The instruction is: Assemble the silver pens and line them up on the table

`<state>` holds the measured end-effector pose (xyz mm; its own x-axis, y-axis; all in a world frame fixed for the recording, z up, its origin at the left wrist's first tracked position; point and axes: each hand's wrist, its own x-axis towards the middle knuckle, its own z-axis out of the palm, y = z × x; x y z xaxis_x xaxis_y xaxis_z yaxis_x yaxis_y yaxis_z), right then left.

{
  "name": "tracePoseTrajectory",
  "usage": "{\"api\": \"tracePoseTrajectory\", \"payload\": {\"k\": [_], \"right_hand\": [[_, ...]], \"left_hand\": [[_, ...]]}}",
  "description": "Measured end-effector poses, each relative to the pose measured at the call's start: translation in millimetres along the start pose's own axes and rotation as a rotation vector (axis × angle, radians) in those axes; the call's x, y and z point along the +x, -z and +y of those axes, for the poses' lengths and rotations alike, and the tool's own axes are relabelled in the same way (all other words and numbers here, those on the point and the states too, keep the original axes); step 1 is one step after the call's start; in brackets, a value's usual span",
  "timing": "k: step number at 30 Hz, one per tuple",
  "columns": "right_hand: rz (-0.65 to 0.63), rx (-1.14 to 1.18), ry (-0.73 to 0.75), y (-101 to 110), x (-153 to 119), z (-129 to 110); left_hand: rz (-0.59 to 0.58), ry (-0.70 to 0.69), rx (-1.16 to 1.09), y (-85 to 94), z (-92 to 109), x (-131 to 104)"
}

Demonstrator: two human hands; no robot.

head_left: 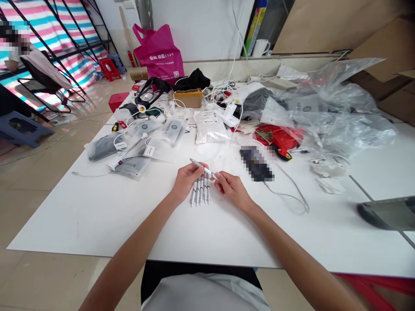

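A white and silver pen (207, 170) is held slantwise above the table, between my two hands. My left hand (189, 178) grips its barrel with thumb and fingers. At the pen's lower right end, my right hand (229, 186) pinches the tip with thumb and forefinger; its other fingers are curled in. Below the held pen, several similar pens (200, 193) lie side by side in a row on the white table (142, 224). Their upper ends are partly hidden by my left hand and the held pen.
Bagged grey items (132, 166) and cables lie to the left. A white plastic package (210, 126) sits beyond my hands. At right are a blurred phone-like object (257, 163) with a cable, a red bag (280, 137) and clear plastic (350, 125). A dark object (387, 212) stands far right.
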<state>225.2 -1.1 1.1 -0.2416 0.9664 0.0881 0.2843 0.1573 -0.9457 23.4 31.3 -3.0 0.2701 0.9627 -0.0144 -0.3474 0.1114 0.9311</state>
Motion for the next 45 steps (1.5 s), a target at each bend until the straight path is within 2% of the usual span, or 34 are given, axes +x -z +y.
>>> {"api": "tracePoseTrajectory", "payload": {"k": [4,8,10,13,19,25,29,32,35,37,41,45], "right_hand": [[0.037,0.045,0.017,-4.1,-0.6,1.5],[0.157,-0.172,0.127,-3.7,-0.8,5.0],[0.127,-0.222,0.117,-2.8,-1.5,5.0],[0.050,-0.176,0.069,-2.9,-2.4,4.1],[0.124,-0.189,0.169,-5.0,-2.7,3.1],[-0.028,-0.086,0.103,-6.9,-4.5,-0.4],[0.036,-0.176,0.240,-7.0,-5.1,5.9],[0.000,-0.302,0.343,-5.0,-7.1,6.6],[-0.117,-0.282,0.365,-3.6,-9.4,2.4],[-0.149,-0.298,0.370,-4.3,-10.2,0.5],[-0.118,-0.447,0.382,-8.3,-9.7,4.6],[-0.068,-0.503,0.430,-10.5,-8.4,12.0]], "left_hand": [[0.017,-0.020,-0.005,-0.9,2.1,-0.3],[0.072,-0.046,-0.039,-1.1,0.6,1.2],[0.059,-0.027,-0.051,-1.4,1.3,1.5],[0.031,0.003,-0.077,-2.3,3.5,1.2],[0.055,-0.024,-0.085,-2.4,4.5,0.7],[0.031,0.023,-0.123,-0.2,3.4,1.5],[0.047,0.035,-0.146,1.0,4.8,2.2],[0.023,0.030,-0.133,0.8,7.0,1.3],[0.002,0.034,-0.126,-0.1,8.8,-0.3],[-0.018,0.045,-0.122,-0.7,9.4,-1.5],[-0.064,0.064,-0.128,-2.7,9.7,-3.0],[0.018,0.041,-0.146,-5.0,10.5,-2.8]]}}
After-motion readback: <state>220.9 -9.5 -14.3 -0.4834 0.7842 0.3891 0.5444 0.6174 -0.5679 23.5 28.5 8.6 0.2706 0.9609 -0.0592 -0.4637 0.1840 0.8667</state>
